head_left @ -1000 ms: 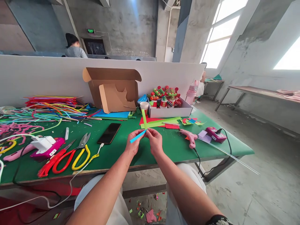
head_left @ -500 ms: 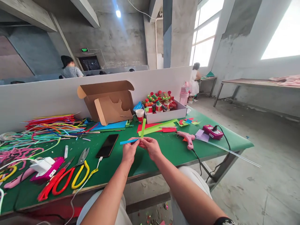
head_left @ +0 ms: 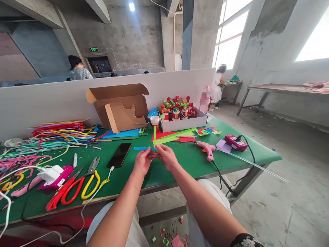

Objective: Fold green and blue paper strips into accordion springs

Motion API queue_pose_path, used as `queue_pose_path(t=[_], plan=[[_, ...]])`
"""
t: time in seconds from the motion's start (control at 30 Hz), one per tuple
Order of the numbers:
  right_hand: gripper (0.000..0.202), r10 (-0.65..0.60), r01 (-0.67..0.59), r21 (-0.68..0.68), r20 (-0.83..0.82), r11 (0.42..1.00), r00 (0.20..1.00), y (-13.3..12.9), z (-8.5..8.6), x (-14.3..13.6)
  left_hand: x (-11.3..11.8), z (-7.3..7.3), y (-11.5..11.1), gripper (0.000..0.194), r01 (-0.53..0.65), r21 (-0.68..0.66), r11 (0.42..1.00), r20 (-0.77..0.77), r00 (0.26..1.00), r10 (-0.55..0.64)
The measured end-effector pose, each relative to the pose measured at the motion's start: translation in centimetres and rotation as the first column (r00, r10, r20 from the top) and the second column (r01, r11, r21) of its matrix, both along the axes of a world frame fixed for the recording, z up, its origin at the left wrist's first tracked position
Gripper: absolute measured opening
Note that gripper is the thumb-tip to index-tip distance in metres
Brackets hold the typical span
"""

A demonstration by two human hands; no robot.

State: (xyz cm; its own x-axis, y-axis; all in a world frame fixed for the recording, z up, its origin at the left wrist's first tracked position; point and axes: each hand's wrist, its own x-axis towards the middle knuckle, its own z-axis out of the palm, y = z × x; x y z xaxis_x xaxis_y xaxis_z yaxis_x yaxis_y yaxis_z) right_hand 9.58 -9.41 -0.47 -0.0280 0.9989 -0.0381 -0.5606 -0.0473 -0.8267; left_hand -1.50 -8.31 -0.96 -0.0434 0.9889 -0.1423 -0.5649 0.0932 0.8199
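Observation:
My left hand [head_left: 143, 162] and my right hand [head_left: 167, 157] meet just above the table's middle, fingertips pinched together. Between them is a small folded stack where a blue paper strip [head_left: 141, 148] and a green paper strip [head_left: 154, 136] cross. The blue strip's loose end points left past my left fingers. Upward from the right fingertips stands the green strip, towards the paper cups [head_left: 154, 120]. My fingers partly hide the folds. Behind my hands lie green paper strips [head_left: 177, 135] and red paper [head_left: 187, 139].
A phone [head_left: 119, 155], yellow-handled scissors [head_left: 91, 178] and red-handled scissors [head_left: 65, 192] lie left; a pink glue gun [head_left: 207, 149] lies right. Behind stand a cardboard box [head_left: 123, 94] and a white box [head_left: 185, 123] of paper figures. Pipe cleaners [head_left: 59, 135] are piled far left. Cables cross the table edge.
The green strip's loose end looks shorter and narrower, and the blue strip has turned nearly level. My fingers have shifted around the fold. The whole view has moved slightly.

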Motion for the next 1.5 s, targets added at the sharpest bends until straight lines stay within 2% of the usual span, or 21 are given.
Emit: queue_pose_path(t=[0.1, 0.2, 0.3, 0.4, 0.47, 0.57, 0.67, 0.77, 1.0, 1.17, 1.37, 1.5], plan=[[0.043, 0.016, -0.019, -0.063, -0.048, 0.998, 0.999, 0.0, 0.3, 0.6, -0.8, 0.3, 0.3, 0.015, 0.022, -0.093, 0.995, 0.052, 0.998, -0.017], [0.053, 0.041, -0.051, -0.118, -0.087, 0.992, 0.995, 0.0, 0.3, 0.7, -1.3, 0.5, 0.4, 0.015, 0.061, -0.124, 0.99, 0.068, 0.996, -0.053], [0.059, 0.113, -0.128, -0.135, -0.113, 0.982, 0.987, -0.1, 0.4, 0.6, -1.7, 0.7, 0.5, 0.016, 0.076, -0.124, 0.989, 0.05, 0.996, -0.07], [0.057, 0.197, -0.213, -0.13, -0.123, 0.969, 0.973, 0.0, 0.3, 0.7, -1.8, 0.7, 0.5, 0.017, 0.032, -0.054, 0.998, -0.057, 0.998, -0.035], [0.05, 0.137, -0.155, -0.138, -0.127, 0.978, 0.982, 0.3, 0.1, 0.9, -1.8, 0.6, 0.4, 0.022, -0.04, 0.053, 0.998, -0.144, 0.988, 0.048], [0.038, -0.046, 0.022, -0.177, -0.132, 0.984, 0.99, 0.6, -0.5, 1.1, -1.6, 0.7, 0.2, 0.031, -0.161, 0.218, 0.963, -0.251, 0.944, 0.214], [0.03, -0.022, -0.002, -0.174, -0.135, 0.985, 0.991, 0.6, -0.9, 0.7, -1.2, 0.7, -0.1, 0.033, -0.217, 0.291, 0.932, -0.324, 0.894, 0.309], [0.024, 0.025, -0.04, -0.122, -0.124, 0.992, 0.992, 0.1, -0.8, 0.1, -0.8, 0.6, -0.3, 0.032, -0.226, 0.324, 0.919, -0.377, 0.86, 0.345], [0.029, -0.014, 0.012, -0.05, -0.04, 0.999, 0.999, -0.2, -0.7, -0.4, -0.5, 0.4, -0.3, 0.029, -0.212, 0.357, 0.91, -0.446, 0.817, 0.365], [0.022, -0.017, 0.016, -0.035, -0.025, 0.999, 1.0, -0.1, -1.0, -0.6, -0.3, -0.1, -0.2, 0.027, -0.188, 0.398, 0.898, -0.49, 0.784, 0.381], [0.014, -0.021, 0.019, -0.046, -0.05, 0.999, 0.999, -0.2, -0.7, -0.6, -0.2, -0.8, 0.0, 0.03, -0.167, 0.454, 0.875, -0.606, 0.662, 0.441], [0.02, -0.023, 0.02, -0.048, -0.045, 0.999, 0.999, -0.4, -0.3, -0.4, 0.0, -0.7, 0.1, 0.03, -0.16, 0.469, 0.868, -0.624, 0.636, 0.454]])
